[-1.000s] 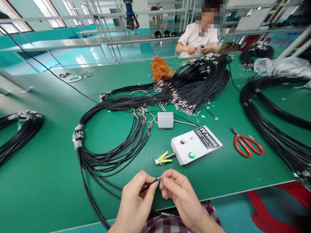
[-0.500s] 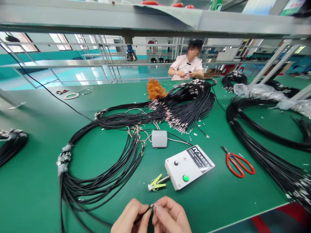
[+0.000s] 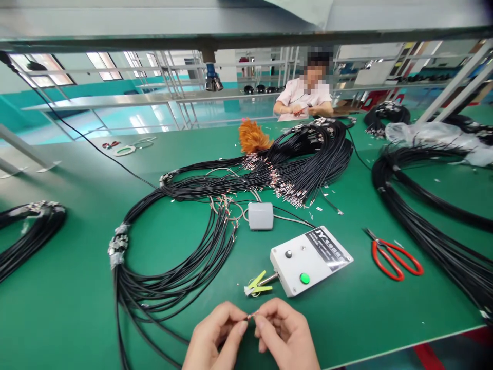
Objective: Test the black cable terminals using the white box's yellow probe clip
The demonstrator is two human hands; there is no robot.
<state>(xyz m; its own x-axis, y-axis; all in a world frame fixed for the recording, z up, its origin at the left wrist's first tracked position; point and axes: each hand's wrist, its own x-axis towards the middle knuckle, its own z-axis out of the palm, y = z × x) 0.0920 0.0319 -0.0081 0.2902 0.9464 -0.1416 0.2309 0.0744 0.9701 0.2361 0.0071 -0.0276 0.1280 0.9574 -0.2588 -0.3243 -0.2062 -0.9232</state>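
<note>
Near the front edge of the green table, my left hand (image 3: 219, 334) pinches the end of a black cable between thumb and forefinger. My right hand (image 3: 284, 331) pinches the thin stripped wires (image 3: 251, 316) at that cable's tip, and the two hands almost touch. The cable's length is mostly hidden behind my left hand. Just beyond the hands sits a white control box (image 3: 308, 262) with a green button, and a yellow-green clip (image 3: 257, 285) is fixed on its metal shaft. To the left lies a looped bundle of black cables (image 3: 165, 288) with bare ends.
Red-handled scissors (image 3: 396, 257) lie right of the box. A grey pedal-like block (image 3: 261, 216) rests behind it. More cable bundles (image 3: 311, 159) cover the middle and right. An orange fluffy thing (image 3: 253, 136) stands behind. Across the table sits a person (image 3: 302, 100). A shelf beam (image 3: 154, 23) crosses overhead.
The view has shifted, so the table things appear slightly farther right. My left hand has closed in over the cable end, covering more of the black jacket; both hands still pinch.
</note>
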